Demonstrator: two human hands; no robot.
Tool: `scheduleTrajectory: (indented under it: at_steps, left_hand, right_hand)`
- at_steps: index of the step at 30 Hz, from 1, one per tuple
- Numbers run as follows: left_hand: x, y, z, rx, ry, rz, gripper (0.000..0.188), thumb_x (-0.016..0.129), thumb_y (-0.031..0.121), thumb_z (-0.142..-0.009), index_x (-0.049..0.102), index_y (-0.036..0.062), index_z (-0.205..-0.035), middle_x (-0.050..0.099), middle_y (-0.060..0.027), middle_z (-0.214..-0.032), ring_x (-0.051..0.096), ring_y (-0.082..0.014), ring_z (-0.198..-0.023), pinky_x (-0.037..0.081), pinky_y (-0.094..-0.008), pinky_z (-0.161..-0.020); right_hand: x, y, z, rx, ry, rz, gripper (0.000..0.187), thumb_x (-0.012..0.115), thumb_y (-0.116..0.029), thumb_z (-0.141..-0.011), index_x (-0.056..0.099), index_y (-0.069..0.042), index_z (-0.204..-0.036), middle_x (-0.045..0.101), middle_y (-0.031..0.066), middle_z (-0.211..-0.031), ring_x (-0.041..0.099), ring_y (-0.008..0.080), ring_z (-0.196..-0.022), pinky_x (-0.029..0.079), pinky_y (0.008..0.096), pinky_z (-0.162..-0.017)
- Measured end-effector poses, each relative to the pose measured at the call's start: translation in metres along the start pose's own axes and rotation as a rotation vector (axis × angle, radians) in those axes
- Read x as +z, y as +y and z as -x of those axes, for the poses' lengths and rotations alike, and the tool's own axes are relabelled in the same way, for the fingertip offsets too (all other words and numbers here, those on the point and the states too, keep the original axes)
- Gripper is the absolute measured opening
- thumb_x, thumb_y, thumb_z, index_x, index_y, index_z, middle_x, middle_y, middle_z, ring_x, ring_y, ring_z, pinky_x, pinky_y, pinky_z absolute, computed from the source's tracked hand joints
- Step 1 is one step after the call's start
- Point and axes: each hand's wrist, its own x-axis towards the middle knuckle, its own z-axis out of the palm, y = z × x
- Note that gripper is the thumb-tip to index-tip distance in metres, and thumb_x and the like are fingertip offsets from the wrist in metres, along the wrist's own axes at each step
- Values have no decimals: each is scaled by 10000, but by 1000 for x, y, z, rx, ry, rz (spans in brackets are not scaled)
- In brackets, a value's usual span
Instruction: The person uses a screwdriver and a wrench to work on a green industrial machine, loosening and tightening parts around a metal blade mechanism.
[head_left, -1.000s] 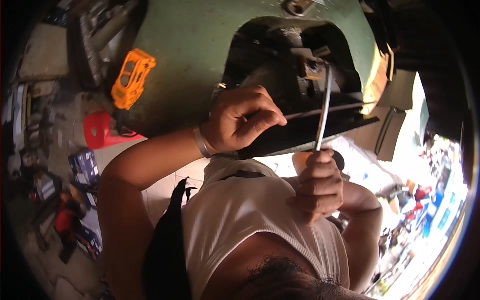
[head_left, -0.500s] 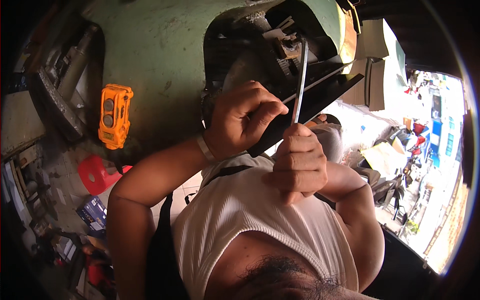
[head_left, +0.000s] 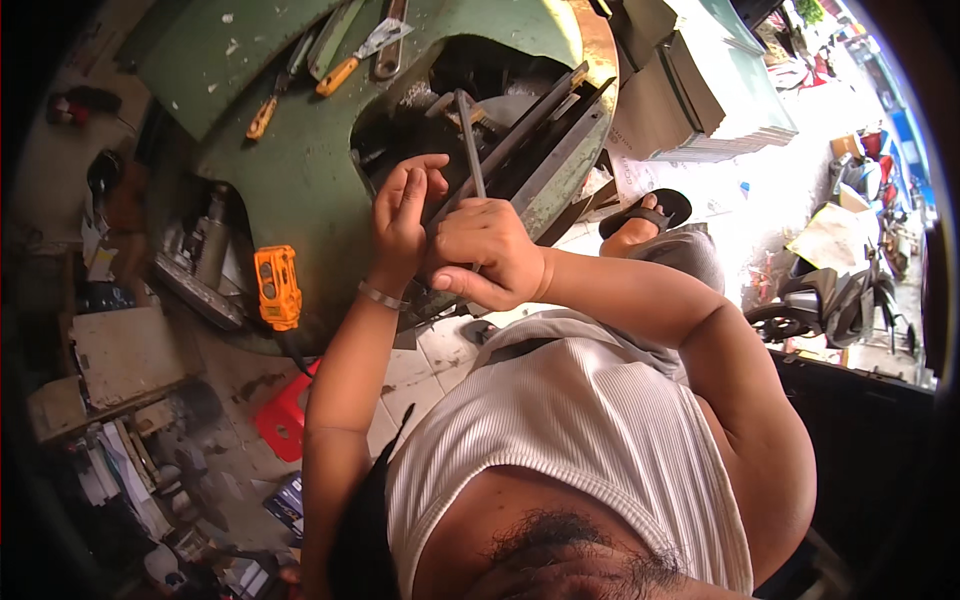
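A long steel hex key (head_left: 472,145) is gripped near its lower end by my right hand (head_left: 492,250), whose fingers are curled around it. The key's bent upper end reaches into the dark opening of a green machine (head_left: 320,190); where its tip sits is hidden. Close beside the right hand, my left hand (head_left: 405,212) is raised with its fingers apart and nothing visible in it. Long dark metal bars (head_left: 545,135) slant across the opening, to the right of the key.
An orange push-button control (head_left: 278,288) sits at the machine's near left edge. Scrapers (head_left: 338,76) and a wrench (head_left: 390,62) lie on top. A red plastic stool (head_left: 285,415) stands below left. Stacked boards (head_left: 680,95) are at right, with a motorcycle (head_left: 835,300) beyond.
My right hand has swung left and up with the hex key, now beside my left hand. The left fingers have spread from a curl. The view has shifted, showing more of the machine's top.
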Motion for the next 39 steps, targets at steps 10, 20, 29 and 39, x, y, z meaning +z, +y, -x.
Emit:
scheduleTrajectory:
  at_steps: [10,20,29,39]
  left_hand:
    - [4,8,-98,331,-192,-986,408,666,40,-928,685,120,-1328,742,-116,-1073,710,-193,-847,564,-321,-779]
    - [14,14,-110,406,-178,-1121,249,626,46,-954,742,104,-1167,759,-155,-1036,753,-286,-935,566,-344,-805]
    - [11,15,-114,322,-185,-1171,238,608,34,-953,735,72,-1150,767,-145,-959,766,-229,-887,565,-327,-774]
    - [9,10,-111,255,-111,-1132,229,616,47,-938,735,44,-1133,785,-121,-958,772,-215,-889,584,-328,-791]
  right_hand:
    - [-14,-17,14,34,-169,159,379,704,-456,-906,645,-90,-833,637,73,-769,637,341,-660,473,445,-544]
    - [-4,-14,22,-76,-46,159,423,729,-457,-897,584,-83,-761,595,77,-708,621,340,-616,449,444,-506]
    - [-29,-18,20,-67,-58,100,409,759,-431,-879,588,-83,-750,601,75,-715,632,325,-641,456,429,-518]
    - [-112,-1,32,-105,-201,-29,347,802,-352,-858,642,-48,-813,560,102,-699,602,315,-628,451,409,-537]
